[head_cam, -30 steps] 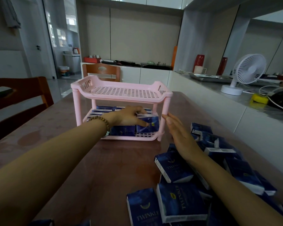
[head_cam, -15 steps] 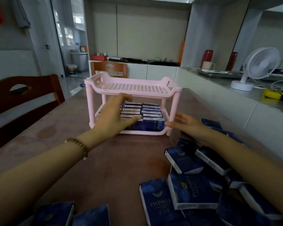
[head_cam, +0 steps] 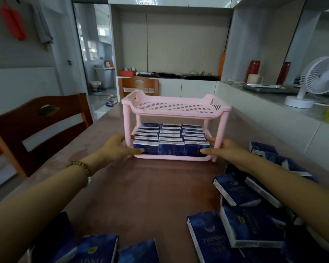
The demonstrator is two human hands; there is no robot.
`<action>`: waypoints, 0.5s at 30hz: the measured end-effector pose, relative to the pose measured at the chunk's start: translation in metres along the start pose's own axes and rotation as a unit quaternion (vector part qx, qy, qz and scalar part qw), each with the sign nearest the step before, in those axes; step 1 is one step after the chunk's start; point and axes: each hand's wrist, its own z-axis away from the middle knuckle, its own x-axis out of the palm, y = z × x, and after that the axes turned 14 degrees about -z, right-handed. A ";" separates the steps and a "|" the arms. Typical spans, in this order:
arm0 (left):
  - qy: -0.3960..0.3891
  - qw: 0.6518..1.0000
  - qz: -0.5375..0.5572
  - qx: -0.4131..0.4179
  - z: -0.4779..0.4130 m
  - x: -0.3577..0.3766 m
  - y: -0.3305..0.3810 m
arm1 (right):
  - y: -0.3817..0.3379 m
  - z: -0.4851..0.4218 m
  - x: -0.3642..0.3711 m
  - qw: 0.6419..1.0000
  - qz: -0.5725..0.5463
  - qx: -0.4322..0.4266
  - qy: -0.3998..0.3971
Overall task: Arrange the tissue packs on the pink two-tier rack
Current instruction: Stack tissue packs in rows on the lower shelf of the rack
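Note:
The pink two-tier rack (head_cam: 176, 116) stands mid-table, its top tier bare. Three rows of dark blue tissue packs (head_cam: 171, 138) stand on edge and fill its lower tier. My left hand (head_cam: 118, 148) wraps the rack's front left leg, thumb behind it and fingertips across the front left pack. At the front right leg my right hand (head_cam: 224, 149) holds the same way, its fingers on the front right pack. Several loose packs (head_cam: 251, 226) lie heaped at the near right. More packs (head_cam: 95, 249) lie at the near left edge.
The brown table (head_cam: 150, 188) runs from me to the rack. One wooden chair (head_cam: 40, 126) stands on the left and another chair (head_cam: 139, 86) behind the rack. A white counter (head_cam: 273, 118) on the right carries a white fan (head_cam: 319, 80).
My left hand came out of the lower tier and moved to the front left leg. My right hand reached forward to the front right leg. The front row now lines up evenly.

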 end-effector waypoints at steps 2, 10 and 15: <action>0.032 0.999 -0.002 0.007 -0.003 0.001 -0.001 | 0.002 -0.002 0.003 1.000 0.001 -0.006 0.023; 0.083 0.996 -0.001 0.032 -0.009 0.015 -0.001 | 0.010 -0.015 0.009 0.996 0.040 -0.045 0.073; 0.012 0.999 0.003 0.039 -0.014 -0.004 -0.009 | -0.005 -0.016 -0.002 0.999 0.033 0.004 0.026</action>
